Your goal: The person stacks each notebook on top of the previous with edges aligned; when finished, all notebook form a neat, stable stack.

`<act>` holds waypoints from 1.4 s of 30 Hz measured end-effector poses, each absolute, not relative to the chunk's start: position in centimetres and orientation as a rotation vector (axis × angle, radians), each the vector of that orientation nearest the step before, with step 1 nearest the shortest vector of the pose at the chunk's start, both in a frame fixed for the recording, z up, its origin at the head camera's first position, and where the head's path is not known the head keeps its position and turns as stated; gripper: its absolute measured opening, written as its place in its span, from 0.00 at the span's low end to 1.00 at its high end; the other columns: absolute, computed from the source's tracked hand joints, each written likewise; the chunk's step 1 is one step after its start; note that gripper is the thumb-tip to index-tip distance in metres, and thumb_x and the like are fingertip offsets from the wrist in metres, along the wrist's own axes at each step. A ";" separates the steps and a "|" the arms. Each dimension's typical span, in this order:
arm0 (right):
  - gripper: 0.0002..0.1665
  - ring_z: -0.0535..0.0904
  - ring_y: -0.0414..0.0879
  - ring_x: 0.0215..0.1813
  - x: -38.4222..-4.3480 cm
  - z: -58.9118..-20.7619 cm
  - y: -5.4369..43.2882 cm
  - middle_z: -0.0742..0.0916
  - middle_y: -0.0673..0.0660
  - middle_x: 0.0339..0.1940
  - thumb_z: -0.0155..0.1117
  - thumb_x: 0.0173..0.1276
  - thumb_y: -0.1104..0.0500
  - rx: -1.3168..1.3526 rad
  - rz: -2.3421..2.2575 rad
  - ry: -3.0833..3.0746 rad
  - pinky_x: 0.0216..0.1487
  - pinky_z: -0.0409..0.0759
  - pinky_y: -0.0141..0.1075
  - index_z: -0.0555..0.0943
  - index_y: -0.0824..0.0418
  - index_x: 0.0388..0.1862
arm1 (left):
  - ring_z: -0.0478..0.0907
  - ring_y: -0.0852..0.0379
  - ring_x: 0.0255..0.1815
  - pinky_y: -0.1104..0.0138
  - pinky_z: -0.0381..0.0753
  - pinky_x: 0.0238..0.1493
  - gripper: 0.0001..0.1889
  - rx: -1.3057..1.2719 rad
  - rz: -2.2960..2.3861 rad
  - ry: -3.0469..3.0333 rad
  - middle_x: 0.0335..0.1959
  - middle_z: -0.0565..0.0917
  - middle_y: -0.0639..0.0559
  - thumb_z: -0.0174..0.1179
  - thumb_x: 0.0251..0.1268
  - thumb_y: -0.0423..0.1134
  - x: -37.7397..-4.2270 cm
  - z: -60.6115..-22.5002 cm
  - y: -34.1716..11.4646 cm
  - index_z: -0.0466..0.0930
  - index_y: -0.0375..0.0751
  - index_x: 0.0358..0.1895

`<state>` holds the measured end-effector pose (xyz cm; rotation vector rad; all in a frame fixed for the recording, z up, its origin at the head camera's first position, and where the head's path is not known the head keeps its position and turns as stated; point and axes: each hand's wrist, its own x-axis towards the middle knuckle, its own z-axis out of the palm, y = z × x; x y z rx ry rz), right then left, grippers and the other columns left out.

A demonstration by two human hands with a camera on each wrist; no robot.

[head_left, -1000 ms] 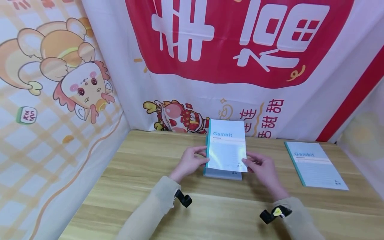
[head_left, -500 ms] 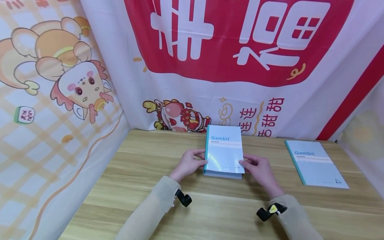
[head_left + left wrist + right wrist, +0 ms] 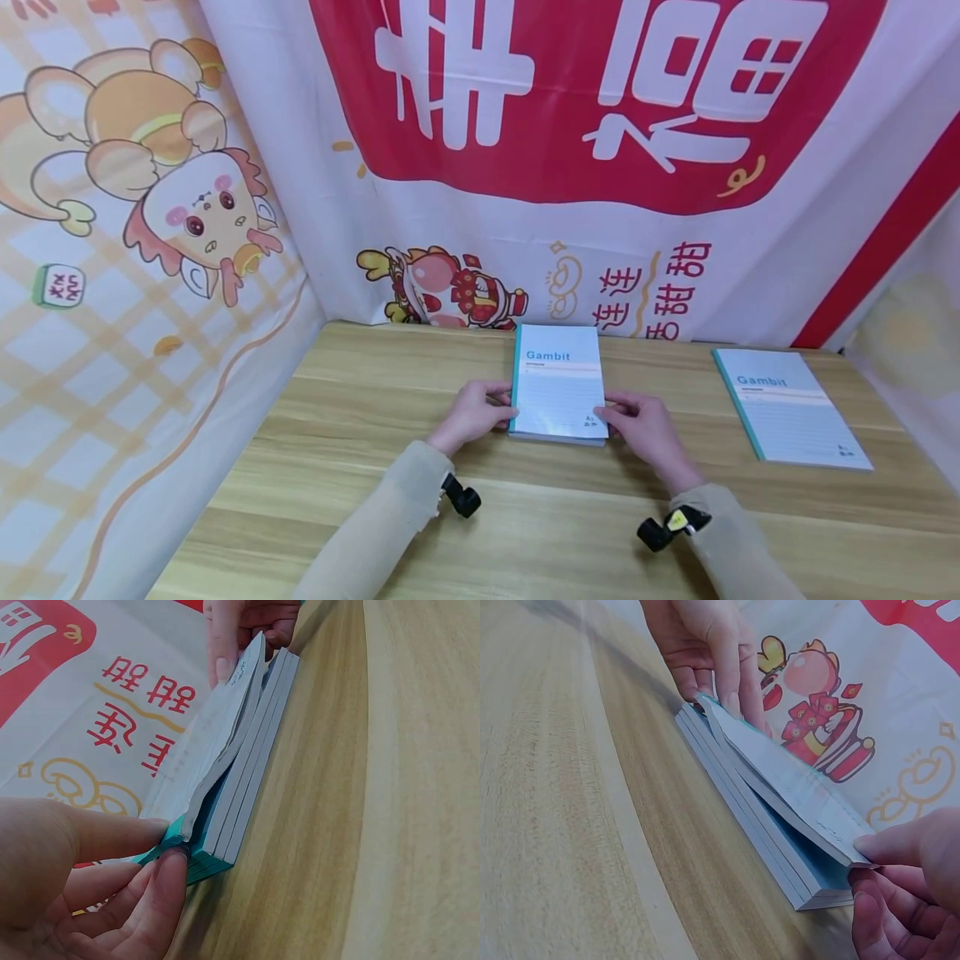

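Note:
Both hands hold one white notebook [image 3: 558, 387] with a teal spine and "Gambit" on its cover, just over a stack of several like notebooks [image 3: 255, 761]. My left hand [image 3: 478, 408] pinches its spine edge, thumb on top and fingers beneath. At the opposite edge my right hand [image 3: 637, 421] pinches the near corner, thumb on the cover. In the right wrist view the held notebook [image 3: 780, 780] bows slightly, and a wedge-shaped gap shows between it and the stack [image 3: 742, 810]. The stack lies flat on the wooden table.
Another Gambit notebook [image 3: 795, 408] lies by itself on the right of the wooden table [image 3: 390, 517]. A white cloth with red print [image 3: 600, 100] hangs along the back edge. A cartoon-printed cloth [image 3: 150, 333] covers the left side.
Both hands have lowered the notebook toward the stack and slightly nearer the person, so it now covers nearly all of the stack. The notebook on the right has stayed put.

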<state>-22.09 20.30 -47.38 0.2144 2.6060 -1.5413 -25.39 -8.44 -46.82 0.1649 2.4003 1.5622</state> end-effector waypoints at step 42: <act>0.28 0.80 0.49 0.38 -22.3 -48.0 20.0 0.84 0.58 0.44 0.68 0.74 0.50 0.186 -1.465 2.664 0.38 0.82 0.39 0.78 0.60 0.68 | 0.78 0.53 0.45 0.65 0.85 0.42 0.23 0.154 1.508 2.458 0.44 0.82 0.51 0.69 0.67 0.34 -25.2 -47.1 -8.4 0.80 0.38 0.65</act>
